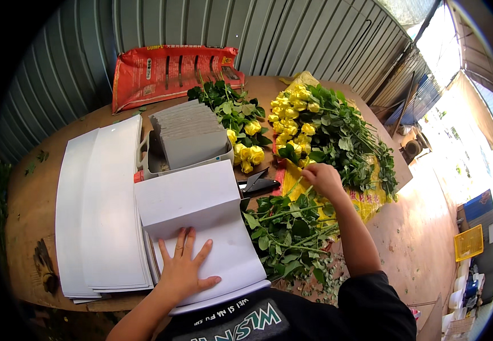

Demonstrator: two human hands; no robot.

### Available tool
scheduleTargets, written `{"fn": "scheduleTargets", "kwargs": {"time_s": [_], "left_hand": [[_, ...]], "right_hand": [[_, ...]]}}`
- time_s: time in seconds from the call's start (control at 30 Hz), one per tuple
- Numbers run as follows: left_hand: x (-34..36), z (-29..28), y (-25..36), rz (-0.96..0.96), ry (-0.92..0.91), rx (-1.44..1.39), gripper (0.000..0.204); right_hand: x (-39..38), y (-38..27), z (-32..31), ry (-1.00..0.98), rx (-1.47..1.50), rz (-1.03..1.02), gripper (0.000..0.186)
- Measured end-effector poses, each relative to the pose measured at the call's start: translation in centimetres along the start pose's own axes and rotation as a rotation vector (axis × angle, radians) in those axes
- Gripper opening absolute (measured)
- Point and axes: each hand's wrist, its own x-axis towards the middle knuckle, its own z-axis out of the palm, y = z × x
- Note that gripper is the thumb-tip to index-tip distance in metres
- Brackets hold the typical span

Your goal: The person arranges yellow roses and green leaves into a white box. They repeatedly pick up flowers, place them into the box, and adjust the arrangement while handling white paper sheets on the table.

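Observation:
My left hand (183, 268) lies flat with fingers spread on a folded white paper sheet (201, 216) at the table's near edge. My right hand (321, 179) reaches forward and closes on a green rose stem (295, 186) at the near end of a large pile of yellow roses (315, 128) lying on yellow wrapping. Several leafy stems (289, 236) lie on the table between the sheet and my right forearm. A smaller bunch of yellow roses (241, 128) lies to the left of the big pile.
A stack of long white sheets (101, 210) lies at the left. A white bin (187, 136) holds grey cards. A black stapler-like tool (258, 183) lies behind the sheet. A red sack (170, 71) leans on the corrugated wall. The table's right edge drops to a floor.

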Motion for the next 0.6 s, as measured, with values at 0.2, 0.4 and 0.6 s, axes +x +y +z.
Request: {"fn": "scheduleTargets", "kwargs": {"time_s": [0.2, 0.4, 0.6], "left_hand": [[0.5, -0.1, 0.3, 0.014, -0.015, 0.012, 0.079], [0.2, -0.2, 0.3, -0.018, -0.032, -0.018, 0.077], [0.3, -0.3, 0.4, -0.013, -0.028, -0.027, 0.076]], "right_hand": [[2.7, 17.4, 9.8, 0.014, -0.28, 0.105, 0.022], [3.1, 18.1, 10.1, 0.077, 0.031, -0.016, 0.036], [3.9, 17.9, 9.9, -0.034, -0.204, -0.031, 0.035]]}}
